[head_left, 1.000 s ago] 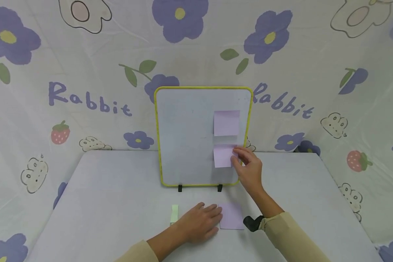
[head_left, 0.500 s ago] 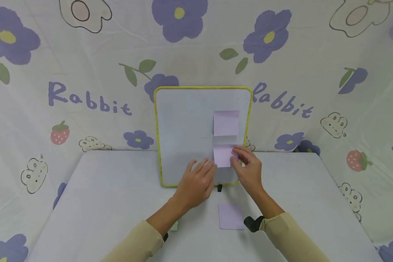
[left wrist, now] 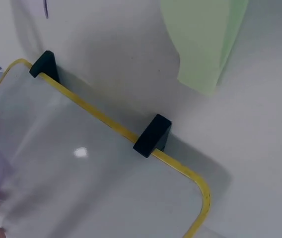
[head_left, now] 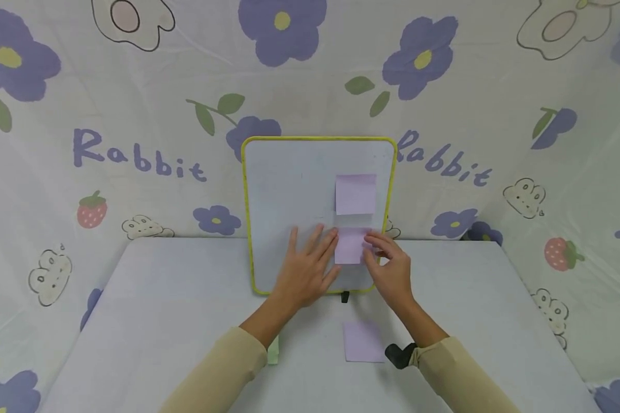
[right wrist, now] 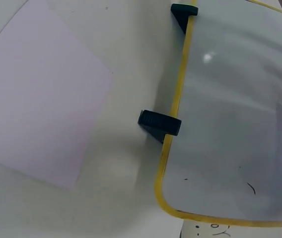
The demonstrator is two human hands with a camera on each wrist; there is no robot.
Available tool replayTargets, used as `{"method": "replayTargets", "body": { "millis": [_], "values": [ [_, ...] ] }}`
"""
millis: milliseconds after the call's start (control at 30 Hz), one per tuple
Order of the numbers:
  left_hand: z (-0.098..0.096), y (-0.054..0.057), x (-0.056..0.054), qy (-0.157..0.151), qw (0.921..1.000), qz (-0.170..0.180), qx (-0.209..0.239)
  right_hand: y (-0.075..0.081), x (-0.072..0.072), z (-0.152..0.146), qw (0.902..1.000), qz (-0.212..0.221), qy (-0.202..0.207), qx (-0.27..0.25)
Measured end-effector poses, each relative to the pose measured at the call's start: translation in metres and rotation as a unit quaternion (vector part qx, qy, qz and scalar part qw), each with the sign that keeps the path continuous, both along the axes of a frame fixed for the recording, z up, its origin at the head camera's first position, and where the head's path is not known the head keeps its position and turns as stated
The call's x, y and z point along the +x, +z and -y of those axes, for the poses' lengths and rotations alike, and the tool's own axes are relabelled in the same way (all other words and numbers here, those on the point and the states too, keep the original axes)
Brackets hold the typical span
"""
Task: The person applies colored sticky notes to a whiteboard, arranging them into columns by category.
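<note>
A white board with a yellow rim stands upright on the table. Two light purple sticky notes are at its right side: an upper sticky note and, below it, a lower sticky note. With thumb and fingertips my right hand pinches the right edge of the lower note. My left hand lies against the board with spread, straight fingers, its fingertips touching the lower note's left edge. Both wrist views show mostly the board's lower part, with only bits of fingers at the edges.
A purple sticky note pad lies on the table in front of the board. Green sticky paper lies near my left forearm, partly covered in the head view. Black feet hold the board's bottom rim. A patterned cloth hangs behind.
My left hand has risen from the table beside the purple pad to the board, reaching the lower note's left edge. My right hand has stayed at the note's right edge.
</note>
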State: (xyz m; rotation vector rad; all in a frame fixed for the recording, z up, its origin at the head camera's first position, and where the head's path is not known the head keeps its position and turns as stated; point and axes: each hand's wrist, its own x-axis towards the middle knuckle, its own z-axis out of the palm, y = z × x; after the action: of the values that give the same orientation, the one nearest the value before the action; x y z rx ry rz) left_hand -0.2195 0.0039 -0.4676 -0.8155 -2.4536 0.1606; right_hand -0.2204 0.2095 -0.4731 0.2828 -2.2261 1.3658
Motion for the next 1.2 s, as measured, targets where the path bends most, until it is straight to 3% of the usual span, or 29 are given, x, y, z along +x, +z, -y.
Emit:
{"method": "replayTargets", "body": {
  "millis": [133, 233, 300, 367, 467, 500, 600, 833, 933, 1200],
  "values": [
    [0.000, -0.003, -0.002, 0.004, 0.9999, -0.014, 0.009, -0.002, 0.000, 0.000, 0.9949, -0.065, -0.018, 0.075],
    [0.000, -0.005, -0.003, 0.006, 0.9997, -0.021, 0.011, -0.004, -0.002, 0.000, 0.9736, -0.144, -0.034, 0.174],
    [0.000, -0.006, -0.003, 0.009, 0.9997, -0.023, 0.007, -0.006, -0.004, -0.001, 0.9461, -0.188, -0.032, 0.261],
    [0.000, -0.007, -0.003, 0.016, 0.9996, -0.023, -0.002, -0.008, -0.007, -0.002, 0.9094, -0.224, -0.016, 0.350],
    [0.001, -0.010, -0.004, 0.024, 0.9995, -0.019, -0.012, -0.010, -0.012, -0.004, 0.8540, -0.245, 0.012, 0.459],
    [0.001, -0.011, -0.004, 0.026, 0.9994, -0.018, -0.015, -0.010, -0.013, -0.004, 0.8396, -0.247, 0.017, 0.483],
    [0.002, -0.013, -0.004, 0.030, 0.9993, -0.017, -0.017, -0.011, -0.016, -0.004, 0.8169, -0.239, 0.025, 0.524],
    [0.001, -0.014, -0.005, 0.037, 0.9986, -0.026, -0.026, -0.009, -0.018, -0.006, 0.7952, -0.233, 0.028, 0.559],
    [0.001, -0.014, -0.006, 0.035, 0.9987, -0.028, -0.024, -0.008, -0.018, -0.008, 0.7913, -0.228, 0.026, 0.567],
    [0.000, -0.012, -0.007, 0.034, 0.9988, -0.023, -0.028, -0.007, -0.021, -0.024, 0.8045, -0.219, 0.017, 0.552]
  ]
}}
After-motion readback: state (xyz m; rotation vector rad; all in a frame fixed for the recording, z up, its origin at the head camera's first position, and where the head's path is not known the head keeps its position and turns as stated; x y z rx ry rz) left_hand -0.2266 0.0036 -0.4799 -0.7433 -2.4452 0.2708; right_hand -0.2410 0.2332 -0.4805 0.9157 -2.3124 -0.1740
